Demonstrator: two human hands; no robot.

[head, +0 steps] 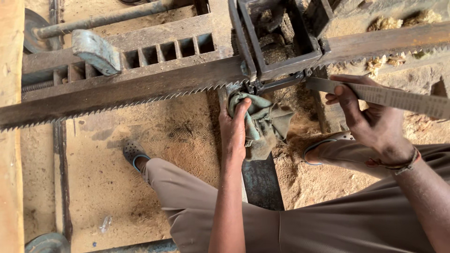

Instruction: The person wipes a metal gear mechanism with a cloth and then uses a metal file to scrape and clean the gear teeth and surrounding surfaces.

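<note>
Seen from above, looking down past knees to a sawdust floor (117, 178).

Far left: wooden beam (10, 126), cut off by the edge. Beside it, grey metal lever (96, 50) tilted over a slotted rail (164, 49).

Across the whole width: long toothed saw blade (122, 91), teeth down, both ends cut off. Passing at centre through a dark metal frame (276, 42); inner parts of the frame too shadowed to make out.

Below, left foot in a dark shoe (133, 154) on the floor, tan trousers (328, 220) filling the bottom.

Centre: left hand (234, 129) closed on a grey-green rag (262, 124), pressed up just under the blade beside the frame; rag bunched, lower part hanging over a dark steel bar (260, 180).

Right: right hand (370, 117), fingers narrowly pinched on a flat metal file (393, 97), far end cut off at the edge. Thread band (403, 164) on the wrist. Right foot mostly hidden behind the hand.
</note>
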